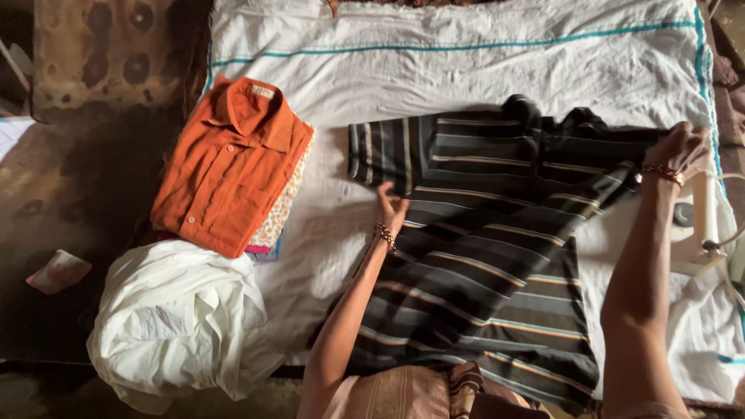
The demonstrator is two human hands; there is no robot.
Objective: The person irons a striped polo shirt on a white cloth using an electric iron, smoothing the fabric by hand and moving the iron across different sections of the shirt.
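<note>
- Striped dark shirt (489, 248) lies spread on the white sheet (466, 70).
- Left hand (390, 208) open, pressing flat at the shirt's left edge near the sleeve.
- Right hand (681, 149) closed, gripping the shirt's right edge.
- Folded orange shirt (229, 167) lies left of the striped shirt, apart; white bundle (178, 322) below it.

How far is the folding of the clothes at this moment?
Done: a folded orange buttoned shirt lies on a small pile of folded clothes. In hand: the left hand and right hand lie on a dark striped shirt spread over the white sheet. Left: a crumpled white cloth bundle.
</note>
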